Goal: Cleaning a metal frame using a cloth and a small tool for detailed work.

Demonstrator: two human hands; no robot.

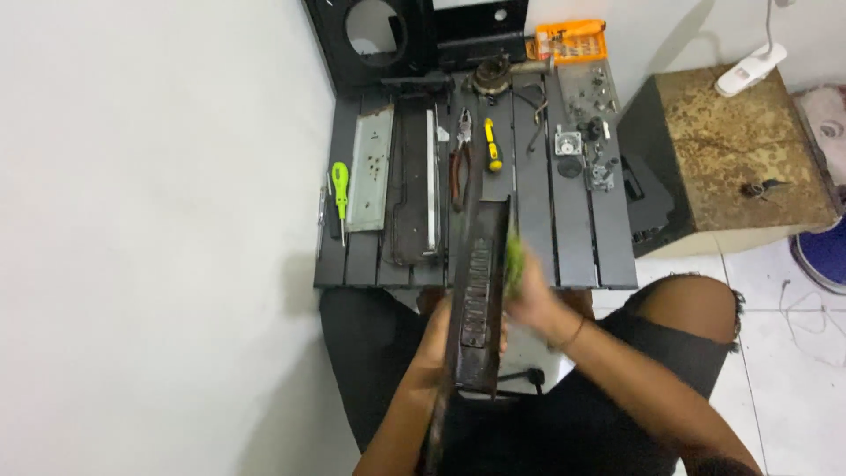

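Table (529, 238) black, slatted, tool-strewn; white wall (150, 220) left, tiled floor (793, 370) rt.

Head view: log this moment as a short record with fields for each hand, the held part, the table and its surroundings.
left hand: grips the long black slotted panel from its left side
right hand: against the panel's right side, with a blurred green thing at the fingers
panel: held on edge over the lap, far end over the table
table: black slatted top with pliers, yellow screwdriver, green screwdriver, grey metal plate
surroundings: orange parts box; stained cabinet
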